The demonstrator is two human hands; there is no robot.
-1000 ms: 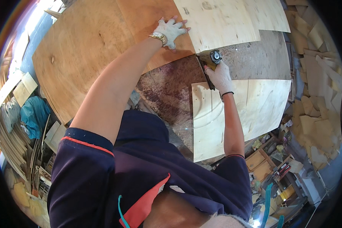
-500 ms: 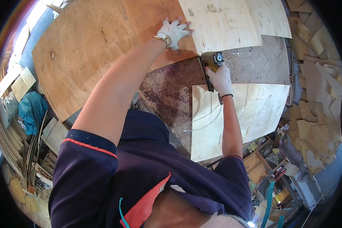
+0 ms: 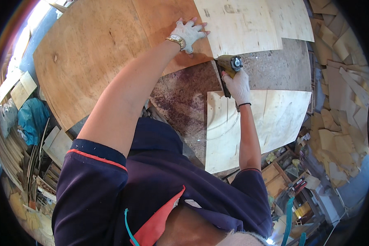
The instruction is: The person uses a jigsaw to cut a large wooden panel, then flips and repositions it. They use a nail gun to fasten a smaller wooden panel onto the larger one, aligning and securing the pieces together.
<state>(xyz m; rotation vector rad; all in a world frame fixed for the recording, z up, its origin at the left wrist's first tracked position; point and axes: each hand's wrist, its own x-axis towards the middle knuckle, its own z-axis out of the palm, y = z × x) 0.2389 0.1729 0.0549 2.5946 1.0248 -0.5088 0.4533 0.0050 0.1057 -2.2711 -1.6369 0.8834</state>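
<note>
My left hand (image 3: 189, 34), in a white fingerless-tipped glove, lies spread on a reddish-brown veneer sheet (image 3: 162, 24), close to its right edge. A pale veneer sheet (image 3: 238, 26) meets that edge. My right hand (image 3: 237, 86), gloved too, is wrapped round the handle of a staple gun (image 3: 229, 64), a yellowish air tool with a round silver cap and a dark magazine. Its nose is at the lower corner where the brown and pale sheets meet. A thin clear hose (image 3: 227, 132) trails from the tool's handle end over another pale sheet (image 3: 258, 119).
The worktable (image 3: 184, 96) has a stained brown surface. A larger brown sheet (image 3: 90, 53) covers its left side. Torn veneer scraps (image 3: 338, 131) pile up on the right. A blue plastic bag (image 3: 33, 121) and stacked strips (image 3: 12, 160) are at left.
The staple gun has shifted very slightly up and left at the sheets' corner, in my right hand. My left hand stays pressed in nearly the same spot.
</note>
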